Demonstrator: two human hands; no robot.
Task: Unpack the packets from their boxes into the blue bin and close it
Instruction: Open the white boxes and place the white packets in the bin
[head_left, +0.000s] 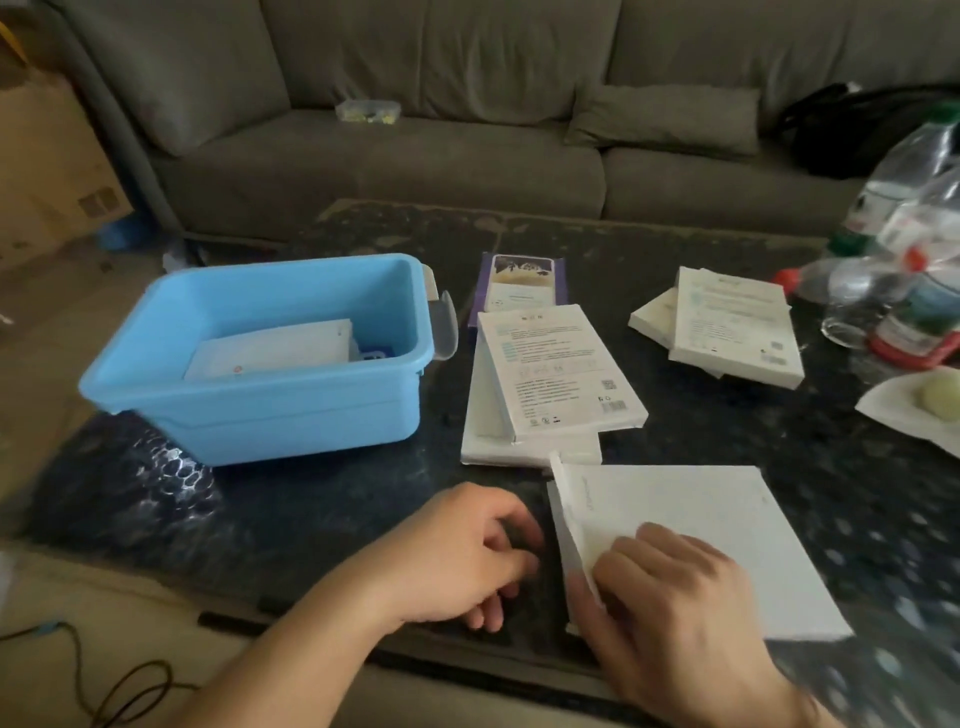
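White cardboard fills the near right of the dark speckled desk (322, 499): a flat white box (691, 540) lies there with the flap at its left edge lifted. The right hand (670, 618) rests on the box's near left corner, its fingers curled at the flap, seemingly pinching the flap's edge. The left hand (457, 556) sits just beside the box on the desk, fingers loosely curled and holding nothing.

Beyond the hands, near the middle of the desk, a stack of white boxes (545, 384) lies with printed backs up, the top one skewed over the ones below. Touching the far end of that stack is a purple packet (519, 283), lying flat. Farther right, a second pile of white boxes (727, 327) lies overlapped at an angle.

To the left stands the blue bin (249, 405), open, with a greyish latch (444, 325) hanging at its right end. Inside it lie white packets (280, 351), with something blue showing beside them at the bottom right.

At the right edge of the desk are clear plastic bottles (904, 260) with coloured caps, and a pale round item on white paper (909, 410). A grey sofa (415, 130) runs behind the desk, and a cardboard box (47, 166) stands at far left.
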